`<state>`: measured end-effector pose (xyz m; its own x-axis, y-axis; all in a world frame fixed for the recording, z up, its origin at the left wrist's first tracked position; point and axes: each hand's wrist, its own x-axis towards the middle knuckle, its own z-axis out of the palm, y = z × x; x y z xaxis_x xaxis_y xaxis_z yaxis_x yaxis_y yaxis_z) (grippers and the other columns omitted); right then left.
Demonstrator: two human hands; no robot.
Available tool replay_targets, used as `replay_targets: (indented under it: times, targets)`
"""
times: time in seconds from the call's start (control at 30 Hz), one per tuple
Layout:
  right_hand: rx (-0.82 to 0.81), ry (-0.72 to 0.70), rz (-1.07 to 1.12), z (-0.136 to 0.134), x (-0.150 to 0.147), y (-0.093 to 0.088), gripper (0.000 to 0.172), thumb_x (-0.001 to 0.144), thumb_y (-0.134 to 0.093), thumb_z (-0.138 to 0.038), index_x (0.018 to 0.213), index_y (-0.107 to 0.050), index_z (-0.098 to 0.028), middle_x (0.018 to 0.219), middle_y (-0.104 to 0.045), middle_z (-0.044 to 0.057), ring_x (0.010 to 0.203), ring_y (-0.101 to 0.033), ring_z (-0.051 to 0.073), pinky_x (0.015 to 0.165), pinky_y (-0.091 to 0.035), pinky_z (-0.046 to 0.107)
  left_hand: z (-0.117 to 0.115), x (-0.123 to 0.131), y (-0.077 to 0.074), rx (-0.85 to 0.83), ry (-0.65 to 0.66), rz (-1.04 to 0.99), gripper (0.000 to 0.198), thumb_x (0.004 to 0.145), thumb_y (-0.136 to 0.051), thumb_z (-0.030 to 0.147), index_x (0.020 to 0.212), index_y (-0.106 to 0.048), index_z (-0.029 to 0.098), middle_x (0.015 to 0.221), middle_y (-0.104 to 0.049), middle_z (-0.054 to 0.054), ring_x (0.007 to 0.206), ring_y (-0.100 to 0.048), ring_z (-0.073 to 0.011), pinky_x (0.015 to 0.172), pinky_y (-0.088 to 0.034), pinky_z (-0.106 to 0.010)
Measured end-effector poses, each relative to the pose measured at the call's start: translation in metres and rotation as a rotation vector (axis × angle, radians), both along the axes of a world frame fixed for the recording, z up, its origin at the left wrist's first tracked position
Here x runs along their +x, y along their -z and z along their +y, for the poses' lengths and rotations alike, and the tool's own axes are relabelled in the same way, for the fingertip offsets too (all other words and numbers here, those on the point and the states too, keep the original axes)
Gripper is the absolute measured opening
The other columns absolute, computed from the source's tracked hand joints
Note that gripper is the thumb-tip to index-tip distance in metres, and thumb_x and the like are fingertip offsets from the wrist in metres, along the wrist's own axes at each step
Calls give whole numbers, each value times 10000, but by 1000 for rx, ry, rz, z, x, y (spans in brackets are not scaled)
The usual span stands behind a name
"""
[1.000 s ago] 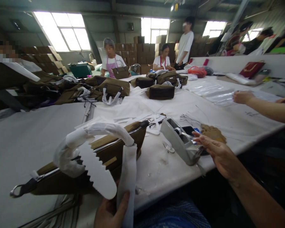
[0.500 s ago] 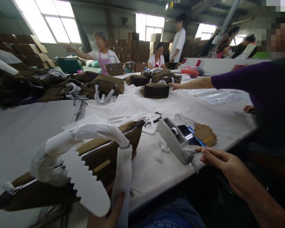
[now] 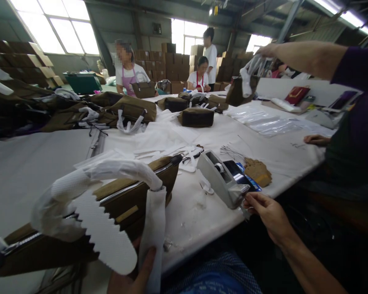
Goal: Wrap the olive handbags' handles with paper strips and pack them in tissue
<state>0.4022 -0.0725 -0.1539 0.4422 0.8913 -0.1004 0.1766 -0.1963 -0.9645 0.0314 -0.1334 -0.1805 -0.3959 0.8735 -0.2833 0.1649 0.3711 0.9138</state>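
Note:
My left hand [image 3: 131, 274] is at the bottom edge, thumb pressed on a strip of white foam wrap [image 3: 151, 228] that hangs from the wrapped handle [image 3: 110, 173] of an olive-brown bag [image 3: 131, 196] lying on the white table [image 3: 33, 171]. My right hand [image 3: 265, 214] is at the table's near edge, fingertips pinched on the clear tape end [image 3: 242, 204] at the cutter of a grey tape dispenser [image 3: 221, 179].
A co-worker in a purple sleeve on the right lifts a brown bag [image 3: 241, 87] high. More olive bags [image 3: 196, 116] and white wrap scraps lie across the table. Brown tags [image 3: 257, 171] sit beside the dispenser. Other people stand at the far end by stacked cartons.
My right hand moved from the dispenser's top down to its cutter end and pinched the tape. The co-worker reached across, took a bag and raised it.

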Motion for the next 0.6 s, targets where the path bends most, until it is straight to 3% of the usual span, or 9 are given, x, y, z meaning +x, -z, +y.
replay_targets:
  times: [0.13, 0.23, 0.3, 0.4, 0.47, 0.6]
  targets:
    - [-26, -98, 9, -18, -30, 13, 545, 689, -793, -648, 887, -749, -142, 742, -706, 74, 716, -667, 229, 677, -568, 328, -2, 8, -10, -7, -59, -109, 608, 667, -764, 601, 1101, -703, 180, 1070, -767, -93, 1129, -649, -378, 1076, -429, -505]
    - [-12, -386, -43, -33, -66, 8, 429, 838, -700, -580, 961, -751, -173, 739, -694, 44, 734, -663, 205, 730, -555, 305, -4, 15, -20, 50, -64, -207, 592, 674, -796, 562, 1086, -700, 148, 1085, -761, -113, 1092, -663, -349, 998, -493, -439]
    - [18, -625, -63, -37, -93, -1, 371, 917, -643, -495, 1124, -721, -197, 727, -689, 16, 721, -652, 179, 756, -536, 293, -5, 18, -24, 102, -43, -241, 557, 690, -802, 535, 1062, -702, 133, 1069, -759, -122, 1083, -664, -334, 986, -499, -418]
    - [137, -901, 19, -34, -132, -14, 590, 980, -589, -345, 1523, -380, -253, 723, -688, -44, 686, -641, 140, 804, -522, 286, -7, 17, -25, 151, -9, -256, 510, 738, -783, 501, 1071, -695, 125, 1061, -752, -130, 1085, -664, -317, 989, -492, -398]
    - [237, -982, 84, -29, -155, -19, 727, 982, -588, -291, 1591, -190, -275, 742, -693, -61, 680, -648, 131, 809, -525, 282, -8, 16, -25, 170, 33, -267, 476, 773, -765, 476, 1090, -688, 129, 1092, -746, -134, 1067, -671, -304, 958, -506, -377]
    - [276, -1002, 50, -21, -188, -22, 800, 948, -620, -272, 1599, -154, -286, 770, -707, -54, 689, -673, 148, 771, -538, 286, -12, 14, -27, 224, 100, -299, 403, 801, -758, 433, 1066, -692, 137, 1055, -753, -119, 990, -691, -271, 878, -530, -328]
